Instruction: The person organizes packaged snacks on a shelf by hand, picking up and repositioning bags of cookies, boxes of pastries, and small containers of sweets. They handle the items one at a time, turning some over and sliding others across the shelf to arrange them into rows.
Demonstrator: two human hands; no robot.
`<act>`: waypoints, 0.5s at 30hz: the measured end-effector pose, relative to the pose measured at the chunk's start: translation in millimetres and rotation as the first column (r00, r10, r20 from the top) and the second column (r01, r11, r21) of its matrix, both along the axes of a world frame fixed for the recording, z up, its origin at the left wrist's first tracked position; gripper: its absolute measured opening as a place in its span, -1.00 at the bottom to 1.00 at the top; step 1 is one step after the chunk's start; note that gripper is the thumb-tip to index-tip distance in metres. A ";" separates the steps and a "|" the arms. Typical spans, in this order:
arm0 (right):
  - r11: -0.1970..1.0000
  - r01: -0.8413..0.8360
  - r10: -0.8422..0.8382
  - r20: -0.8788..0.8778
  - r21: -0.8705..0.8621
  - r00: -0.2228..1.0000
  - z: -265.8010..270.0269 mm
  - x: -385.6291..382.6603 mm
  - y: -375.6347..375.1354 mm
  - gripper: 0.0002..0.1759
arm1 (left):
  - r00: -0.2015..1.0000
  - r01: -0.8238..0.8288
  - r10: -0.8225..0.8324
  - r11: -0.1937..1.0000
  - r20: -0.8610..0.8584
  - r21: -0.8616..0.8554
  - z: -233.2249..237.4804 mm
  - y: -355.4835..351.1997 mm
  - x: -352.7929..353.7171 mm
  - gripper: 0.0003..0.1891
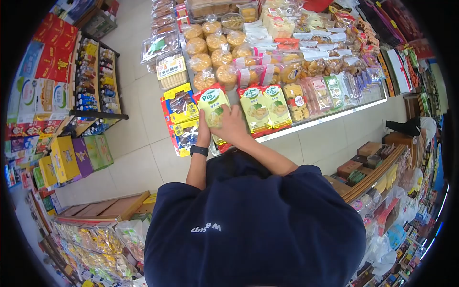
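Note:
A green-and-red packet of pia pastries (213,100) is at the front edge of the display table, between my hands. My left hand (204,130), with a black band on its wrist, grips the packet's left edge. Lower on its front and right side, my right hand (231,125) holds it with bent fingers; part of the print is covered. To the right lie two matching packets, a left one (254,107) and a right one (276,106). Yellow-and-dark snack packs (183,106) lie just left of my left hand.
Round wrapped cakes (221,57) and a tub of pale biscuits (171,71) are behind the packets. Biscuit packs (297,101) continue rightward along the table's white edge (330,117). A bottle rack (98,76) stands left, wooden shelving (377,174) right. Tiled floor (136,119) lies between.

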State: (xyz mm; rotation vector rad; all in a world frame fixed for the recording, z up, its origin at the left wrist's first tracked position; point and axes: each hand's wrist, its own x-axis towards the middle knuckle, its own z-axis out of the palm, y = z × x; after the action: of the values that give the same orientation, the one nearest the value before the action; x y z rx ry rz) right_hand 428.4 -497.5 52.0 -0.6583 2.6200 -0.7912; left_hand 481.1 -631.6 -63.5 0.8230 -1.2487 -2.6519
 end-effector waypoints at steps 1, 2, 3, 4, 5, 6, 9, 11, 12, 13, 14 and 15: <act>1.000 -0.013 0.013 -0.011 -0.020 1.000 -6.4 0.3 2.6 0.06 | 1.000 -0.015 0.015 1.000 0.012 0.005 2.8 2.5 -0.6 -0.31; 0.997 -0.033 0.032 -0.025 -0.065 0.999 -11.9 -1.9 8.3 0.00 | 0.997 -0.074 0.075 0.989 -0.001 -0.131 5.6 7.7 -0.2 -0.41; 0.986 -0.012 0.010 -0.012 -0.164 1.000 -19.6 -7.1 15.4 -0.03 | 0.997 -0.076 0.077 0.990 0.006 -0.122 6.5 9.6 -0.8 -0.42; 0.965 0.009 -0.009 0.002 -0.262 1.000 -28.9 -14.3 24.3 -0.06 | 0.997 -0.078 0.080 0.990 0.014 -0.114 6.4 10.4 -1.7 -0.42; 0.934 0.029 -0.024 0.018 -0.356 1.000 -38.3 -21.9 34.4 -0.09 | 0.996 -0.082 0.085 0.991 0.021 -0.104 6.1 10.7 -2.6 -0.42; 0.952 0.055 -0.065 -0.021 -0.301 0.998 -49.4 -31.5 47.9 -0.12 | 0.996 -0.090 0.092 0.993 0.020 -0.072 0.8 10.3 -3.9 -0.42; 0.980 0.162 -0.174 -0.100 -0.119 0.980 -82.4 -55.9 98.0 -0.18 | 0.996 -0.080 0.082 0.994 0.030 -0.073 -5.9 9.7 -5.0 -0.43; 0.974 0.223 -0.219 -0.087 0.037 0.972 -97.0 -63.0 123.9 -0.20 | 0.997 -0.051 0.055 0.996 0.058 -0.071 -3.8 9.0 -5.8 -0.43; 0.964 0.236 -0.229 -0.072 0.119 0.971 -100.3 -62.5 132.5 -0.21 | 0.997 -0.034 0.039 0.997 0.072 -0.072 -2.5 7.6 -6.2 -0.44; 0.948 0.246 -0.240 -0.056 0.200 0.969 -104.4 -60.7 137.8 -0.21 | 0.997 -0.011 0.015 0.999 0.077 -0.054 -1.1 5.1 -6.6 -0.43; 0.951 0.240 -0.226 -0.090 0.194 0.970 -109.6 -57.1 140.5 -0.20 | 0.997 0.012 -0.009 0.999 0.082 -0.036 0.3 2.1 -6.7 -0.42; 0.955 0.232 -0.212 -0.124 0.187 0.969 -111.0 -53.3 141.1 -0.20 | 0.996 0.032 -0.030 0.999 0.087 -0.019 7.7 1.9 -8.0 -0.41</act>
State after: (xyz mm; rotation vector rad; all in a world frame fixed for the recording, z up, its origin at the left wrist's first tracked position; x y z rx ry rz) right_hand 375.2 -356.4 -59.0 -0.3606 2.8545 -0.5538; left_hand 473.1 -629.7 -55.8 0.9331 -1.3171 -2.6491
